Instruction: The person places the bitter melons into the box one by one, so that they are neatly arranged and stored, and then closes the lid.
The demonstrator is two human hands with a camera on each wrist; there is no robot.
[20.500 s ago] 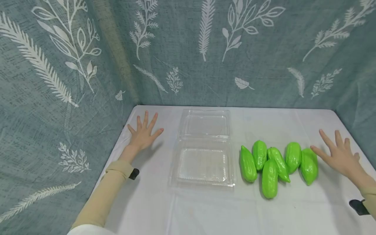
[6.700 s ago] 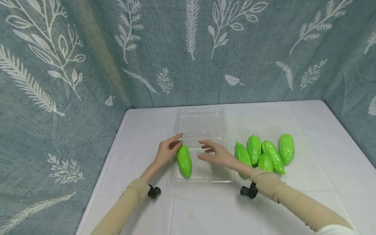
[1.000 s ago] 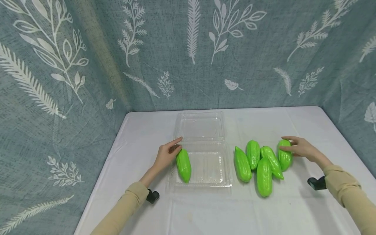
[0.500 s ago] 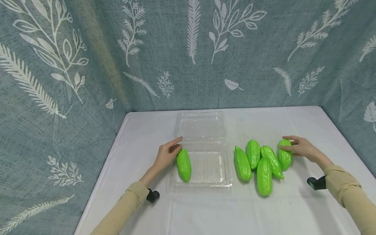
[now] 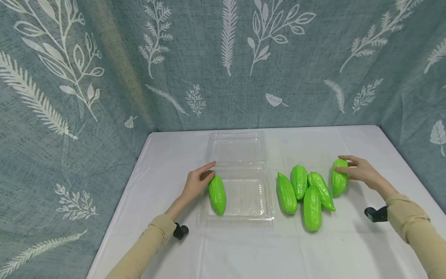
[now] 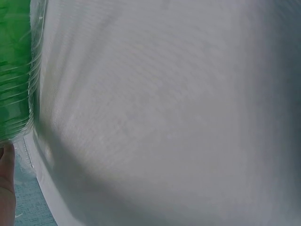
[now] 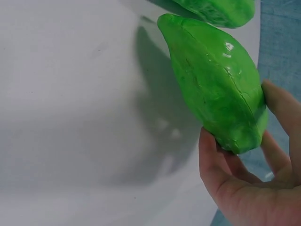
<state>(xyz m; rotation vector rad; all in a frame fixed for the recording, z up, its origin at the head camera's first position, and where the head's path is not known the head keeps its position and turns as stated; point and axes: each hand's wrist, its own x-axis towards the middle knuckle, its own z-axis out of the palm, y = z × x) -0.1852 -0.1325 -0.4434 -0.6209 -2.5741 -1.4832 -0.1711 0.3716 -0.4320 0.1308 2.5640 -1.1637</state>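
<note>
In the head view a clear plastic clamshell container (image 5: 244,212) lies unfolded, its lid (image 5: 237,149) toward the back. One glossy green ridged fruit (image 5: 217,195) lies along the left side of its base. My left hand (image 5: 196,185) grips the container's left back corner, thumb close to the fruit's upper end; in the left wrist view a fingertip (image 6: 6,165) meets the ribbed wall. My right hand (image 5: 360,173) holds another green fruit (image 5: 339,178) by its blunt end. The right wrist view shows thumb and fingers around it, pointed tip free, shadow (image 7: 160,89) on the cloth.
Several more green fruits (image 5: 312,209) lie in a close group between the container and my right hand. A white cloth (image 5: 258,252) covers the table. Leaf-patterned blue-green curtains (image 5: 209,100) stand along the back and sides.
At first all fruits lay on the right and both hands were spread; later one was in the container. In the last half second my right hand has raised another fruit slightly. Left hand stays put.
</note>
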